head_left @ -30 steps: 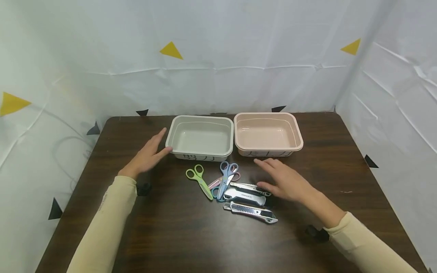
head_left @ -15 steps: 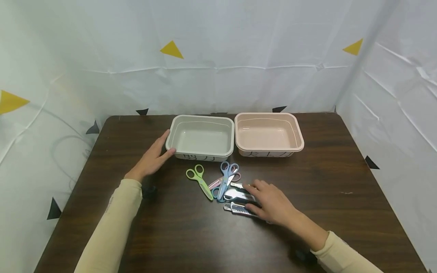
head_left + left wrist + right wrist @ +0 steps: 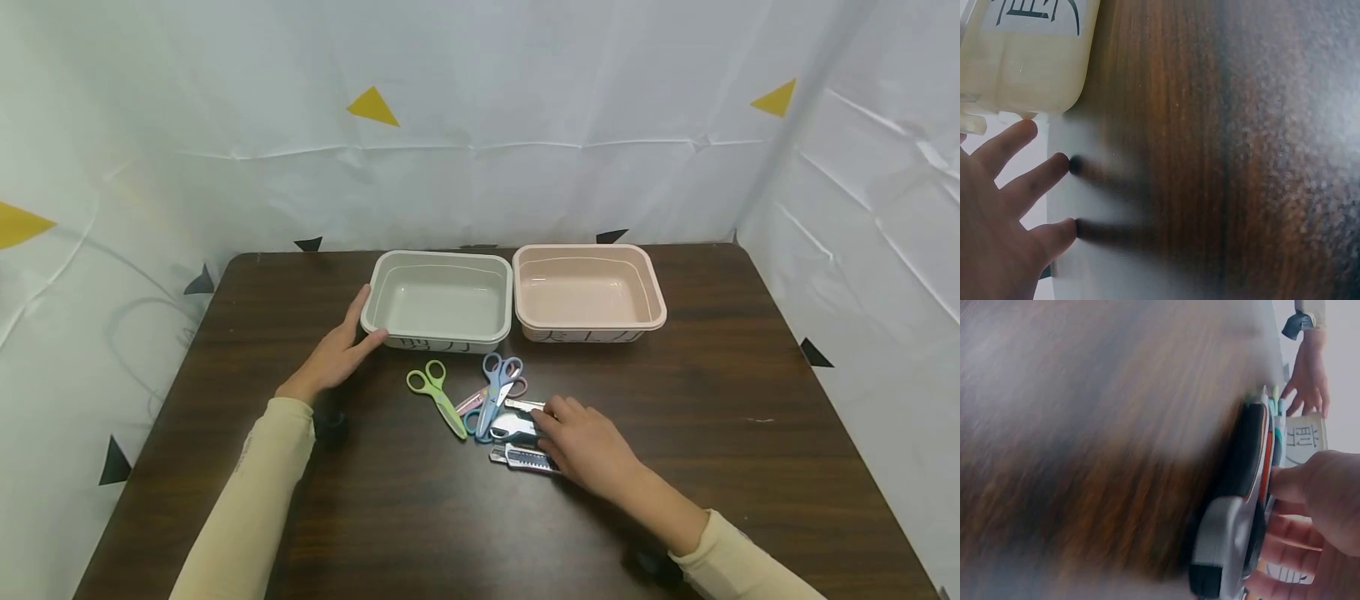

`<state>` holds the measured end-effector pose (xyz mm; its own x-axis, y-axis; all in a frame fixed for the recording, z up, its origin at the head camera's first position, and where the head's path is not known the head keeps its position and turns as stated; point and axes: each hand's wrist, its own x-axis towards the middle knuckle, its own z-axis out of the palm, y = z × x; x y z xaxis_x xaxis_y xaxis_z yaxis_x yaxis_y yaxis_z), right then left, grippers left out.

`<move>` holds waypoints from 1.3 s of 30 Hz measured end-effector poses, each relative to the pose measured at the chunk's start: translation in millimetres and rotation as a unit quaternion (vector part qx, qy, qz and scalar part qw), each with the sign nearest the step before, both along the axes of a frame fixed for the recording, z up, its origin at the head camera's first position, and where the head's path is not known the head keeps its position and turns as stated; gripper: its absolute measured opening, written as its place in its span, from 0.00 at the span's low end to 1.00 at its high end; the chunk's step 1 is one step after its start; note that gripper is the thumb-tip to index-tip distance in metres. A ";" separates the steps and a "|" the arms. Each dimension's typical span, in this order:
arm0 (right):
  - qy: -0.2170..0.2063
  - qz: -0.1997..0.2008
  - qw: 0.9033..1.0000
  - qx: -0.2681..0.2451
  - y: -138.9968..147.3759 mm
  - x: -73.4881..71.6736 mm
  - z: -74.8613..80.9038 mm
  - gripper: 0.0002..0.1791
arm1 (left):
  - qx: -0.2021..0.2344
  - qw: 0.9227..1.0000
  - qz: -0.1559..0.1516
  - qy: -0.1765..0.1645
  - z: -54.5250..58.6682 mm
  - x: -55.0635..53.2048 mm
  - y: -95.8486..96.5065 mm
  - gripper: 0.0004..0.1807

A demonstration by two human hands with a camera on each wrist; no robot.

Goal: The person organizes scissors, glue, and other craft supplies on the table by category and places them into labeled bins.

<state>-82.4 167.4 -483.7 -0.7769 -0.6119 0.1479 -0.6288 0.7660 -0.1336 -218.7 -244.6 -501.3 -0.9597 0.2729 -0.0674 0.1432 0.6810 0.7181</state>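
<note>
Left hand [image 3: 328, 357] fingers spread by the grey tub [image 3: 442, 310]; can't tell if right hand [image 3: 592, 448] fingers pinch the middle cutter [image 3: 513, 427]. Packed this close, the front cutter [image 3: 528, 459] might drag too.

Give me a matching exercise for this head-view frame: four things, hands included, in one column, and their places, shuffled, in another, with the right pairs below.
Things
1. Left hand
2. Right hand
3. Pink bin
4. Green scissors

Places in the head view
A. Covering part of the box cutters
B. Leftmost of the scissors
C. At the left end of the grey-green bin
D. The right-hand one of two bins standing side by side

Right pairs: 1-C, 2-A, 3-D, 4-B
</note>
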 end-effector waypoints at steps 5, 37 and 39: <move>-0.010 -0.004 1.000 0.019 -6.1 0.9 4.8 0.25 | -0.001 1.000 0.007 0.000 -0.7 -1.4 -1.0 0.45; -0.009 -0.022 0.999 0.047 -3.3 8.3 23.1 0.23 | 0.029 0.999 0.030 -0.009 2.0 6.2 9.2 0.44; -0.005 -0.016 0.999 0.042 -2.9 7.3 27.3 0.23 | 0.028 0.999 0.031 -0.008 1.3 5.7 8.0 0.44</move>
